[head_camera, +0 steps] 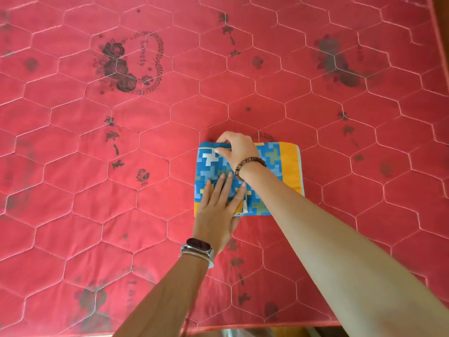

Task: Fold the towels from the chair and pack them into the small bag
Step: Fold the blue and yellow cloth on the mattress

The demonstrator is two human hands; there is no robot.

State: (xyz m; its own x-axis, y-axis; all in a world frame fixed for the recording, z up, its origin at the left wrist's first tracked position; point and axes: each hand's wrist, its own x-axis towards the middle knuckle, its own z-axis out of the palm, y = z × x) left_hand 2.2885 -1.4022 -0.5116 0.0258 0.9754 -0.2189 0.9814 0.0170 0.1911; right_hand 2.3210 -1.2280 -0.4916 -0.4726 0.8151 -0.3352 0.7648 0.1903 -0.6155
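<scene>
Nearest me, my left wrist carries a watch [199, 245], and just past it my left hand [218, 210] lies flat, palm down, on the near edge of the folded towel [279, 166]. My left fingers [222, 183] are straight and spread a little, pressing the cloth down and gripping nothing. The towel sits under both hands as a neat rectangle, blue with a blocky white, green and yellow pattern and an orange band [289, 166] off to the right of my fingers. My right arm crosses over it, a bead bracelet [250, 164] on the wrist. My right hand [239, 148] is at the towel's far edge, fingers curled over it and thumb on top, pinching the fold. All round lies the red quilted mattress [121, 190], stitched in hexagons, with a dark rose print [131, 66] far beyond my fingertips to the left.
</scene>
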